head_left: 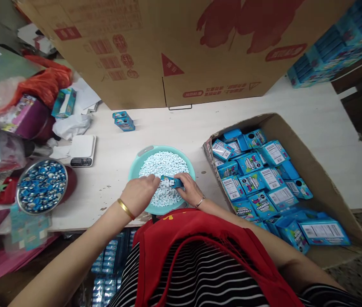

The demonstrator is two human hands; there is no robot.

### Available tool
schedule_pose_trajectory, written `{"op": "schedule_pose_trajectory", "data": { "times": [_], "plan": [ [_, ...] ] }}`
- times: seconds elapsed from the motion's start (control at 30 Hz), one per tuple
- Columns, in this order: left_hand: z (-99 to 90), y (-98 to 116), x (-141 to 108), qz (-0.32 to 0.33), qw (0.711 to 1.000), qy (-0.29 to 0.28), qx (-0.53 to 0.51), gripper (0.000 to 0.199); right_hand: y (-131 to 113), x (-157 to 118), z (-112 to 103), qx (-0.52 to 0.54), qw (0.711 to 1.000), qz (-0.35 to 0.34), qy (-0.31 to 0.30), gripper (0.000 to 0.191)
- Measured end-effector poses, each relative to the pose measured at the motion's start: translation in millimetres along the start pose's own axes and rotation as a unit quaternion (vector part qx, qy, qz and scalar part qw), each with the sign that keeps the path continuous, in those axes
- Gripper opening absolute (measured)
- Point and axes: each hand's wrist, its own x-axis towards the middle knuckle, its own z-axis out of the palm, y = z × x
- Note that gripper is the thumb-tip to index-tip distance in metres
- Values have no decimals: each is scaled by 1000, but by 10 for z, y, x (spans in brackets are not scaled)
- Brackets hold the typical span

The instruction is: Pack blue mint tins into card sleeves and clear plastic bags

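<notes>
A turquoise plastic basin [191,165] full of small pale blue candies [164,162] stands on the table close to my body. Above the candies, my right hand [189,190] grips a small blue candy box [177,182], which lies tilted on its side. White-blue candies show at the box's left end. My left hand [141,192] is closed at that end, its fingertips curled and partly hidden, so what they pinch cannot be made out.
A cardboard tray [334,200] of blue candy boxes [262,183] is at right. At left stand a metal bowl of blue and silver wrapped pieces [42,185] and a white scale [83,149]. Two small blue boxes [124,122] stand before a large carton [142,76].
</notes>
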Motion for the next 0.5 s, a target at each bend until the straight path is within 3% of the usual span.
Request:
{"op": "schedule_pose_trajectory", "data": {
  "times": [0.13,0.23,0.3,0.4,0.5],
  "plan": [
    [-208,152,-37,4,1000,19,24,20,25,-8,10,8,1000,4,7,36],
    [-90,-91,-6,-16,999,43,8,16,73,-21,-28,15,1000,11,14,38],
    [186,-373,84,-53,997,46,-18,15,108,-35,-76,21,999,19,28,38],
    [776,-731,330,-112,988,16,-103,17,155,-60,-171,28,997,39,58,35],
    [1291,-781,658,-93,983,7,-156,18,185,-82,-269,26,994,65,81,32]
  ]
}}
